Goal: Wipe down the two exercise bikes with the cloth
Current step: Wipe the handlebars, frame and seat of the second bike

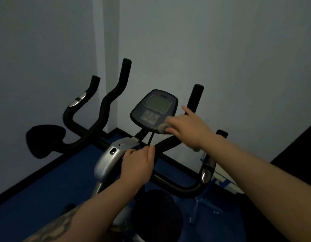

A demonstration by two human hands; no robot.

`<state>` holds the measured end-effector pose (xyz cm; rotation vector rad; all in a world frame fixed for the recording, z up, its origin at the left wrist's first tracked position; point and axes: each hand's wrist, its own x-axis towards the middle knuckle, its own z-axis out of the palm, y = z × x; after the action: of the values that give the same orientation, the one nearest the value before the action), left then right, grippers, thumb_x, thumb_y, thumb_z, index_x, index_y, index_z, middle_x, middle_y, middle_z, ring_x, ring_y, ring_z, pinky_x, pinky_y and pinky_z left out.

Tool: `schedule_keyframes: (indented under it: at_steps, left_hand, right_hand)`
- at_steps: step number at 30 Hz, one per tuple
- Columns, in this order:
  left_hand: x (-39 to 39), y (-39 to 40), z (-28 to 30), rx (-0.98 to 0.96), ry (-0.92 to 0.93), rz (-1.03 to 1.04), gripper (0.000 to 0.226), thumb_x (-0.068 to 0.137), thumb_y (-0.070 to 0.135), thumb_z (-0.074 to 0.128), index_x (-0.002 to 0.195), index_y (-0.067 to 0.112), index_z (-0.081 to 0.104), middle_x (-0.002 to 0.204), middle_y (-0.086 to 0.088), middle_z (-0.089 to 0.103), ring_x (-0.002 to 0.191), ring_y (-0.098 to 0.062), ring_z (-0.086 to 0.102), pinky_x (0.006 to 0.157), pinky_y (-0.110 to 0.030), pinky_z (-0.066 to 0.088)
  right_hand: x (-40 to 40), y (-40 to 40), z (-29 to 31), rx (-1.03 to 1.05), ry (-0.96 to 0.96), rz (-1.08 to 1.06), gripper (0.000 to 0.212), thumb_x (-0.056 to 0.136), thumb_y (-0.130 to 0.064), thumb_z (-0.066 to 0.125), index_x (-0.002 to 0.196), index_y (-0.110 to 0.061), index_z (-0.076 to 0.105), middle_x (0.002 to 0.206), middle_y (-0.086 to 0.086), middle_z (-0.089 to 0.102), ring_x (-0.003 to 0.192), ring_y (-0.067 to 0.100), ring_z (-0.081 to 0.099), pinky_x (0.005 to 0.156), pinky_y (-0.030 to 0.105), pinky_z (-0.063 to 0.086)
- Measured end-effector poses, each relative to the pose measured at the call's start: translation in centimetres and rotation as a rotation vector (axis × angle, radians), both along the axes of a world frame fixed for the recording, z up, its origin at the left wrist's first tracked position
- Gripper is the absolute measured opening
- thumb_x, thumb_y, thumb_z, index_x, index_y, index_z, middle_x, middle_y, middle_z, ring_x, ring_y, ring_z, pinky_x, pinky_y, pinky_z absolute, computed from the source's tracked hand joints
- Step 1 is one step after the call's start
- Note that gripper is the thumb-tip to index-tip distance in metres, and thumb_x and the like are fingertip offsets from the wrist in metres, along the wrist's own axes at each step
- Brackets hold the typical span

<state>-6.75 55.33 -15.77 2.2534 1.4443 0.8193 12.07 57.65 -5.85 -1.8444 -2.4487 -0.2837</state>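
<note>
Clearly the job is mid-way at best: the right hand (186,127) presses a bunched pale grey cloth (162,128) against the lower edge of the near bike's dark oval console (154,109), while the left hand (137,165) grips its black foam handlebar (166,143). I judge this silver-framed near exercise bike (107,159) unfinished, and the second black bike (91,119) behind shows no hand on it.

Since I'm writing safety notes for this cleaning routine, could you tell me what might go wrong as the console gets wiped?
1. The right hand presses the cloth at the console beside its buttons; a wipe may press a key.
2. A thin cable hangs under the console close to the left hand, which grips the handlebar; it could snag.
3. The room is dim, so missed spots may go unseen.
</note>
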Motion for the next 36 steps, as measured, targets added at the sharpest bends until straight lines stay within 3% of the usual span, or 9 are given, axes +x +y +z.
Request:
schedule_keyframes:
  at_steps: [4, 11, 16, 22, 25, 27, 30, 33, 36]
  left_hand:
    - [0.1, 0.3, 0.1, -0.046, -0.135, 0.077, 0.036, 0.100, 0.030, 0.037, 0.086, 0.010, 0.064, 0.058, 0.007, 0.038, 0.079, -0.027, 0.060, 0.073, -0.032, 0.038]
    - [-0.6, -0.7, 0.3, -0.064, -0.114, 0.031, 0.016, 0.098, 0.012, 0.037, 0.089, 0.015, 0.050, 0.087, -0.004, 0.060, 0.076, -0.022, 0.058, 0.071, -0.030, 0.033]
    - [-1.3, -1.6, -0.3, -0.032, -0.143, -0.024, 0.030, 0.099, 0.019, 0.026, 0.085, 0.019, 0.053, 0.078, 0.003, 0.059, 0.078, -0.018, 0.057, 0.102, -0.035, 0.034]
    - [-1.8, -1.7, -0.8, 0.049, -0.083, -0.044, 0.035, 0.102, 0.020, 0.024, 0.102, 0.016, 0.059, 0.081, 0.009, 0.054, 0.085, -0.013, 0.055, 0.112, -0.034, 0.025]
    - [-1.8, -1.6, -1.0, 0.046, -0.136, -0.048, 0.036, 0.102, 0.022, 0.025, 0.092, 0.016, 0.059, 0.075, 0.005, 0.057, 0.077, -0.011, 0.051, 0.110, -0.036, 0.027]
    - [-1.6, -1.6, -1.2, 0.045, -0.164, -0.032, 0.036, 0.102, 0.022, 0.026, 0.091, 0.015, 0.059, 0.074, 0.002, 0.058, 0.077, -0.014, 0.054, 0.109, -0.038, 0.028]
    - [-1.2, -1.7, -1.1, 0.040, -0.123, 0.002, 0.033, 0.101, 0.022, 0.028, 0.095, 0.015, 0.060, 0.080, -0.001, 0.062, 0.086, -0.019, 0.058, 0.110, -0.035, 0.025]
    - [-1.3, -1.7, -0.9, 0.002, -0.078, 0.005, 0.033, 0.100, 0.022, 0.025, 0.102, 0.016, 0.058, 0.093, -0.001, 0.064, 0.094, -0.019, 0.057, 0.110, -0.033, 0.023]
    - [-1.7, -1.5, -0.9, -0.021, -0.038, -0.022, 0.034, 0.100, 0.022, 0.020, 0.106, 0.020, 0.053, 0.102, 0.001, 0.061, 0.097, -0.018, 0.055, 0.108, -0.033, 0.025]
  right_hand:
    - [-1.7, -2.7, -3.4, 0.141, 0.317, -0.091, 0.025, 0.100, -0.032, 0.044, 0.119, -0.024, 0.058, 0.112, -0.001, 0.065, 0.109, 0.017, 0.055, 0.115, 0.032, 0.014]
    - [-3.8, -6.2, -4.8, 0.062, 0.766, -0.084, 0.025, 0.101, -0.028, 0.046, 0.122, -0.031, 0.059, 0.107, -0.018, 0.060, 0.102, 0.011, 0.056, 0.094, 0.024, 0.039]
    - [-4.7, -11.1, -7.3, -0.028, 0.984, -0.114, 0.028, 0.101, -0.024, 0.047, 0.124, -0.036, 0.059, 0.124, -0.012, 0.062, 0.116, 0.002, 0.055, 0.097, 0.019, 0.044]
    - [-4.9, -13.6, -5.8, -0.162, 0.480, -0.188, 0.028, 0.100, -0.045, 0.039, 0.121, -0.039, 0.057, 0.108, -0.009, 0.065, 0.098, 0.010, 0.059, 0.088, 0.031, 0.046]
    - [-2.4, -14.4, -4.3, -0.272, 0.244, -0.225, 0.038, 0.099, -0.054, 0.029, 0.128, -0.045, 0.052, 0.120, -0.019, 0.060, 0.119, 0.003, 0.047, 0.116, 0.028, 0.010]
    - [-2.1, -15.3, -4.7, -0.334, 0.394, -0.324, 0.038, 0.098, -0.055, 0.034, 0.133, -0.048, 0.048, 0.135, -0.021, 0.049, 0.139, 0.007, 0.019, 0.116, 0.027, -0.010]
    - [-4.3, -14.1, -5.8, -0.308, 0.542, -0.371, 0.036, 0.097, -0.049, 0.046, 0.133, -0.048, 0.049, 0.145, -0.011, 0.047, 0.140, 0.017, 0.021, 0.117, 0.035, 0.003]
    - [-7.2, -11.2, -5.9, -0.346, 0.798, -0.382, 0.027, 0.097, -0.039, 0.053, 0.121, -0.033, 0.064, 0.121, -0.005, 0.064, 0.114, 0.016, 0.055, 0.109, 0.040, 0.038]
    - [-7.2, -10.6, -5.3, -0.394, 0.781, -0.378, 0.022, 0.096, -0.038, 0.056, 0.113, -0.030, 0.066, 0.105, -0.008, 0.062, 0.104, 0.017, 0.059, 0.099, 0.042, 0.046]
